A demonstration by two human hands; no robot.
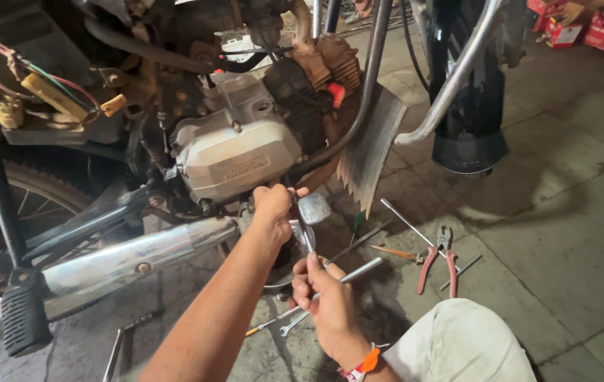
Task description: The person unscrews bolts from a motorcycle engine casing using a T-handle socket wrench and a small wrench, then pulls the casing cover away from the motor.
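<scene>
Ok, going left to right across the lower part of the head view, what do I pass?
Black footpeg → chrome exhaust pipe → left hand under the engine cover → right hand holding a metal rod → red-handled pliers on the floor.

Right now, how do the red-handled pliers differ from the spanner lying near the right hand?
The red-handled pliers have coated handles spread apart; the spanner is one bare metal bar. The pliers look bigger and lie away from the right hand; the spanner lies beside it. Both rest on the concrete floor.
</scene>
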